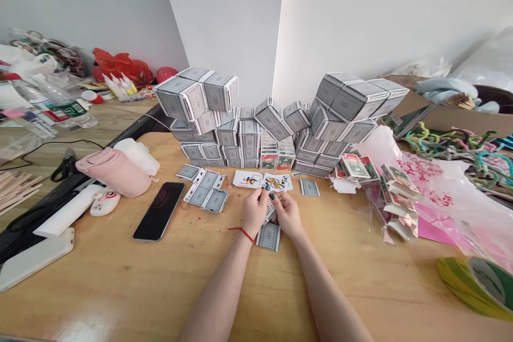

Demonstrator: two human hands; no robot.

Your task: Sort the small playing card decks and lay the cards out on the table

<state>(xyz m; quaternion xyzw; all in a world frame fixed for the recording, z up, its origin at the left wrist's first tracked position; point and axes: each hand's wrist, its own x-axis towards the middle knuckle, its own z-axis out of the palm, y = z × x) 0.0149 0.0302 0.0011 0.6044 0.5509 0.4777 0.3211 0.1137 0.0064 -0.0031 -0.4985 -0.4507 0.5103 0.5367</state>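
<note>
My left hand [255, 211] and my right hand [287, 215] meet at the middle of the wooden table [160, 288], both closed on a small fan of playing cards [271, 208] held between them. A red string circles my left wrist. A face-down card [269, 236] lies just under the hands. Face-up cards [262, 180] lie right beyond my fingers, with a single face-down card [310, 187] to their right and a loose pile of face-down cards [206, 195] to the left.
Stacked grey card boxes [264, 117] form a wall at the back. A black phone [159, 210], pink bottle [115, 171] and white items lie left. Opened card packs [395, 192], a pink plastic bag [449, 197] and a tape roll [479, 280] lie right.
</note>
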